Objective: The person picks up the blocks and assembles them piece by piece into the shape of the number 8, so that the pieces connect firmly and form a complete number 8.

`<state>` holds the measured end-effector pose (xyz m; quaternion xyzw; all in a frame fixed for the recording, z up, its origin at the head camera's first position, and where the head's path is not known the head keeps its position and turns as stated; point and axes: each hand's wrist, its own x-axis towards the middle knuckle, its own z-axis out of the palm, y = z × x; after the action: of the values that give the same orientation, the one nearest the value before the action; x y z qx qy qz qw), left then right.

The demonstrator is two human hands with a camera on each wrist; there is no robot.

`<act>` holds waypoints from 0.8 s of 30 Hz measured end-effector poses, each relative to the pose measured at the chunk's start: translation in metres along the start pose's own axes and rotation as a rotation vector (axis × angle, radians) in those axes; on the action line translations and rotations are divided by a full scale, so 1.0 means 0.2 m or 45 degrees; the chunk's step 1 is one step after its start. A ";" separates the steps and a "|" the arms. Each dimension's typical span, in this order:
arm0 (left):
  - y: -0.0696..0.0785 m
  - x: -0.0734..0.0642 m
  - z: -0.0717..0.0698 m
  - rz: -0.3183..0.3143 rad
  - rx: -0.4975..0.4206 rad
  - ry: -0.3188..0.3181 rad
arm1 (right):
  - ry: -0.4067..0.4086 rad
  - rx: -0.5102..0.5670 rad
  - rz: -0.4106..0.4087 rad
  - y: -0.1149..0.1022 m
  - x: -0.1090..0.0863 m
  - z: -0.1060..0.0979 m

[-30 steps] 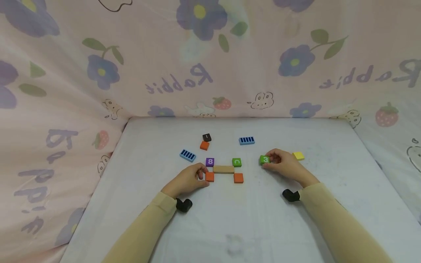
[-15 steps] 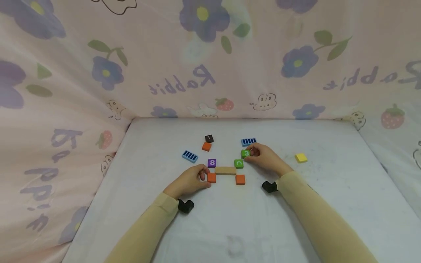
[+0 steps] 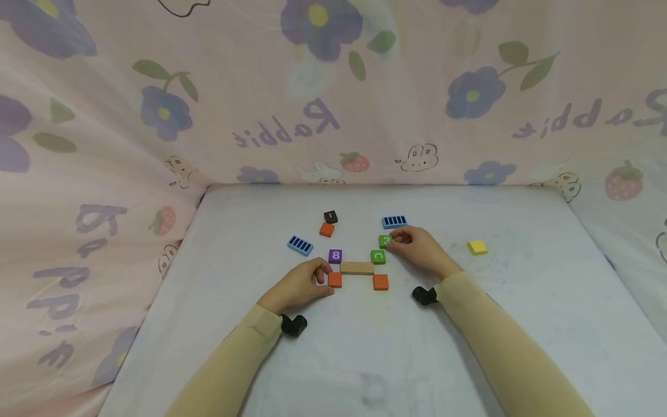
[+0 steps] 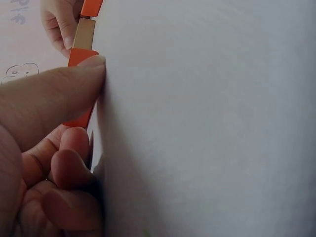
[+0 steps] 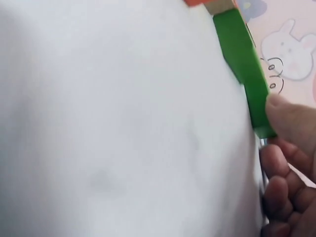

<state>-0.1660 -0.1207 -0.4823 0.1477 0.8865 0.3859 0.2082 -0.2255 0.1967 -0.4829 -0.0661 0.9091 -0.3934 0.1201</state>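
Observation:
In the head view my left hand (image 3: 299, 284) has its thumb and fingertips on an orange square block (image 3: 335, 280); the left wrist view shows the thumb across that block (image 4: 78, 121) and a finger at its far side. My right hand (image 3: 423, 249) pinches a green block marked 3 (image 3: 384, 241), just behind a green block marked C (image 3: 377, 256). A plain wooden bar (image 3: 356, 268) lies between the two rows, with a purple block marked 8 (image 3: 335, 255) at its back left and a second orange block (image 3: 381, 282) at its front right.
Behind lie a black block (image 3: 330, 216), an orange block (image 3: 326, 230) and two blue striped blocks, one on the left (image 3: 300, 245) and one on the right (image 3: 394, 222). A yellow block (image 3: 476, 247) lies to the right. Patterned cloth (image 3: 385, 127) rises behind the white tabletop (image 3: 333, 359).
My right hand has carried the green 3 block leftward, from near the yellow block to just behind the green C block. My left hand has stayed at the orange block.

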 end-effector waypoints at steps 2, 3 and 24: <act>0.00 0.00 0.00 0.003 -0.008 -0.001 | 0.000 0.005 -0.004 -0.01 0.01 0.01; 0.00 0.00 0.01 -0.004 -0.006 -0.002 | -0.005 0.000 -0.014 -0.01 0.02 0.02; -0.01 0.01 0.01 -0.016 -0.019 0.006 | -0.026 -0.039 0.021 -0.07 0.06 0.09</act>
<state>-0.1664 -0.1204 -0.4846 0.1396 0.8850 0.3915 0.2096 -0.2317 0.1715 -0.4873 -0.0645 0.9143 -0.3777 0.1317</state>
